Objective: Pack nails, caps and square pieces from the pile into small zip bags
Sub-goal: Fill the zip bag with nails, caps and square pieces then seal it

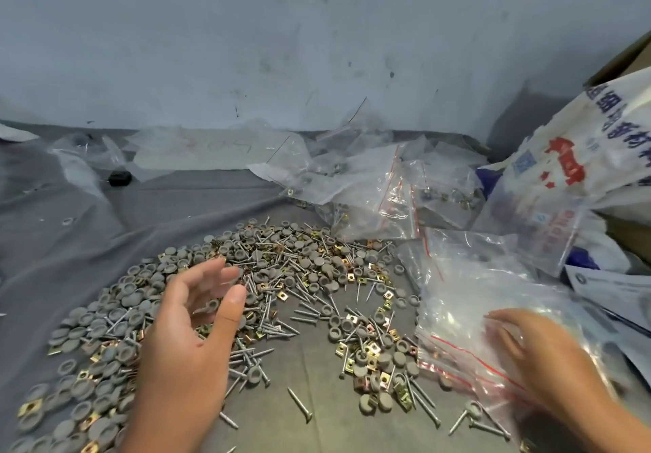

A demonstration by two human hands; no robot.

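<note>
Grey-clothed tabletop (289,202) under a scuffed wall: my left hand (190,333) hovers, fingers loosely spread, over the pile (274,276) to pick, while my right hand (549,357) rests flat, pinning empty zip bags (468,297) beside it.

Blurred Chinese print on sack (563,156)

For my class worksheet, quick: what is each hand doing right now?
Left hand: open, fingers loosely curved above the pile.
Right hand: open, resting on the zip bags.
</note>
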